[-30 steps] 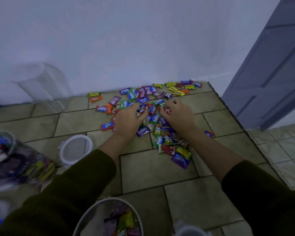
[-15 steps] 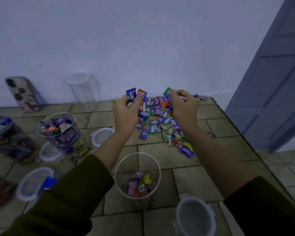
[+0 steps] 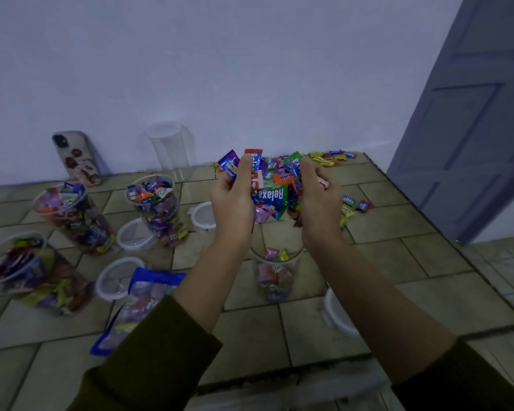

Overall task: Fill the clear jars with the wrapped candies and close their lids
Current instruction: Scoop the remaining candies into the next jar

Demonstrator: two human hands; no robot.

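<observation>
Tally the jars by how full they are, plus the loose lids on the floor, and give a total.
Jars packed near the brim: 3
Jar partly filled, below the hands: 1
Empty jar by the wall: 1
Loose lids on the floor: 4
Total: 9

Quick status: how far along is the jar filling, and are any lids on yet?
Three jars at left look full but unlidded; lids lie on the tiles. In hand: left hand and right hand hold candies above a barely filled jar. Left: an empty jar, loose candies, all lids.
</observation>
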